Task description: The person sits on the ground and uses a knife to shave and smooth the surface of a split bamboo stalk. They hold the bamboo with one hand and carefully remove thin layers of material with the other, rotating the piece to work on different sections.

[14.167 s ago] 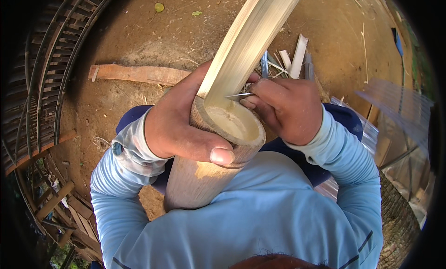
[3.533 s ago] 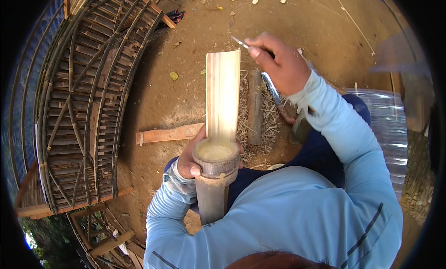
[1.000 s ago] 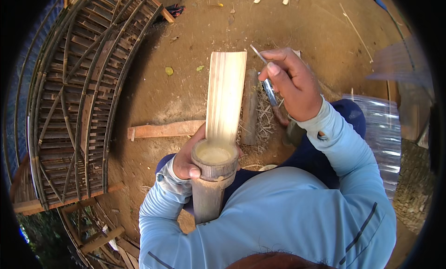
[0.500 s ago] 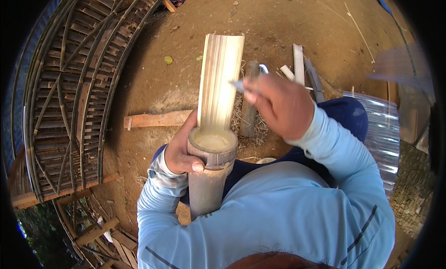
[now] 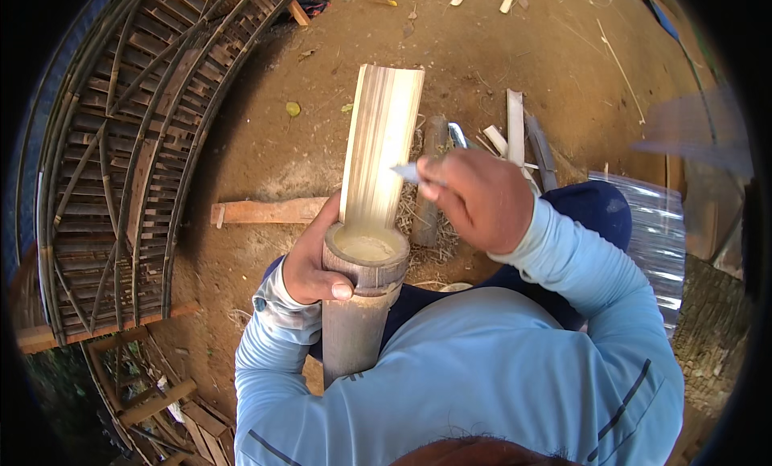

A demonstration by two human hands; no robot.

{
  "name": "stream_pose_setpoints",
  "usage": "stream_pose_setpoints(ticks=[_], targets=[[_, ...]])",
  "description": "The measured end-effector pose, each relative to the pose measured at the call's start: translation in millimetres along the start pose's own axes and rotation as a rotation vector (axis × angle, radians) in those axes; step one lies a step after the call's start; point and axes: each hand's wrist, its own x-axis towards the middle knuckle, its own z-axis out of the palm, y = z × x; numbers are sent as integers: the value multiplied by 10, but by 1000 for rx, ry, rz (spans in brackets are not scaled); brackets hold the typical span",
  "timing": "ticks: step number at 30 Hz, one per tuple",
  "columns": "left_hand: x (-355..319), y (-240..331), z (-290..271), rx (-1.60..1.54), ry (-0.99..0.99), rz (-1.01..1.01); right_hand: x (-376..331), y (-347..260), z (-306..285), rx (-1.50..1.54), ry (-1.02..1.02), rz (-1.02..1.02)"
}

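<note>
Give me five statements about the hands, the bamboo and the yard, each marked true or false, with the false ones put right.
1. The left hand grips the tube near its upper end. True.
2. The right hand is empty. False: its fingers hold a blade.
3. A pale strip rises from the tube's far edge. True.
4. The yellow leaf lies to the right of the strip. False: it lies to the left.
5. The shirt is light blue. True.
</note>
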Motion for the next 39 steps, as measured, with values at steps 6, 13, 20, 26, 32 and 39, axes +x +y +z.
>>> stream_pose_setpoints(ticks=[6, 13, 20, 26, 32, 39], targets=[[-10, -30, -54, 55, -14, 27, 146, 155, 7, -39, 102, -8], [11, -15, -75, 86, -31, 20, 285, 232, -82, -23, 134, 62], [-8, -44, -57, 78, -25, 22, 255, 289, -102, 37, 57, 179], [10, -16, -34, 74, -20, 16, 208, 295, -42, 12, 97, 25], [2, -34, -29, 80, -4, 48, 502, 758, -184, 258, 187, 271], [-21, 47, -17, 140, 10, 38, -8, -39, -16, 124, -25, 26]])
